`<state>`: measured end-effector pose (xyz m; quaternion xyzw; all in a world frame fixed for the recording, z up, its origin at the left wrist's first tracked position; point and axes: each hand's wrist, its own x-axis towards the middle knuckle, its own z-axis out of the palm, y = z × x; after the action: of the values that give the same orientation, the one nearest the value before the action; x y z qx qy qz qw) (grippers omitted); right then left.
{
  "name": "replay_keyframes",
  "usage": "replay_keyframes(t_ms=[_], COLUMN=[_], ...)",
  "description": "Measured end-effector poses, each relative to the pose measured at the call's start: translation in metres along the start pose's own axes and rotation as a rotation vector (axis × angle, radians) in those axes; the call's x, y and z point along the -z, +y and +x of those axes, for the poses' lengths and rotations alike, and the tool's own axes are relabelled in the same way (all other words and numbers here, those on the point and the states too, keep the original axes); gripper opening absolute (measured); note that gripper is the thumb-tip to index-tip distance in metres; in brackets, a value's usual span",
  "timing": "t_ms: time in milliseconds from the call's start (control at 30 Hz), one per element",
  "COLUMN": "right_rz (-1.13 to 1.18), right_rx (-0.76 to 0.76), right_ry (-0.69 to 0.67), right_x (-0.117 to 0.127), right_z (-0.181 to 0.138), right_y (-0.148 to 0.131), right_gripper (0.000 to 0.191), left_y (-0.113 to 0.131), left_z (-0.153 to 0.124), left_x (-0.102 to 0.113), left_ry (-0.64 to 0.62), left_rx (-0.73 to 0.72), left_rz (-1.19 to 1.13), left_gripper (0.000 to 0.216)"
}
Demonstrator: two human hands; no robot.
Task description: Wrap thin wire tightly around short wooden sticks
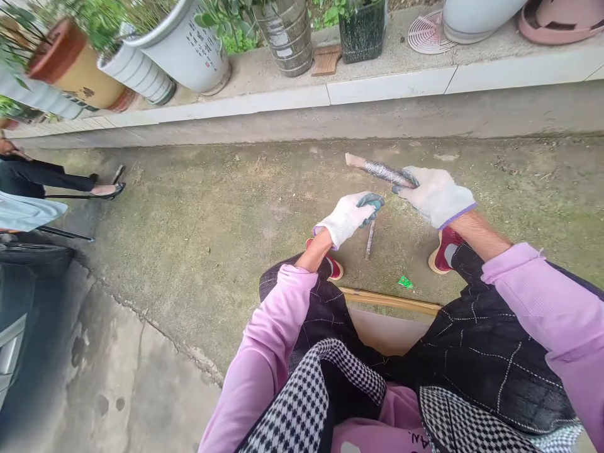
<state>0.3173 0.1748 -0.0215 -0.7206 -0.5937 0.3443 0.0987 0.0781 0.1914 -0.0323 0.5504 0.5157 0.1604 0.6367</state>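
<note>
My right hand point(435, 194), in a white glove with grey-coated fingers, is closed around one end of a short stick point(377, 170) wound with silvery wire. Its bare wooden end points left and away from me. Just left of it and a little nearer, my left hand point(350, 217) wears a matching glove and has its fingers curled closed. What they grip is hidden. Below those fingers shows a thinner rod with a silvery surface point(370, 240); I cannot tell whether it hangs from the hand or lies on the ground.
A green scrap point(404, 282) lies on the concrete between my red shoes. A wooden bar point(391, 300) crosses between my knees. Along the far ledge point(377, 88) stand several plant pots point(189, 47). At left another person point(42, 179) sits near a car point(19, 314).
</note>
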Motion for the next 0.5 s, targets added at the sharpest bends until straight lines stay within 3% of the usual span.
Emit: replay_keyframes(t_ms=[100,233,333,433,500], right_rz=[-0.343,-0.389,-0.300,-0.037,0.156], right_rx=[-0.024,0.011,0.081,0.135,0.139], right_ry=[-0.066,-0.311,-0.515,-0.715,-0.754], right_x=[0.006,0.007,0.006,0.010,0.017], right_z=[0.014,0.012,-0.002,-0.017,-0.025], right_y=[0.009,0.022,0.025,0.022,0.019], right_gripper=[0.028,0.005,0.031,0.031,0.035], left_y=[-0.009,-0.020,-0.023,-0.018,-0.011], left_z=[0.004,0.017,0.021,0.019,0.017], left_x=[0.003,0.025,0.036,0.036,0.031], left_ry=[-0.089,-0.047,-0.020,-0.035,-0.042], left_rx=[-0.012,-0.079,-0.095,-0.047,-0.009], left_rz=[0.156,0.301,0.330,0.214,0.125], left_gripper=[0.013,0.011,0.008,0.010,0.007])
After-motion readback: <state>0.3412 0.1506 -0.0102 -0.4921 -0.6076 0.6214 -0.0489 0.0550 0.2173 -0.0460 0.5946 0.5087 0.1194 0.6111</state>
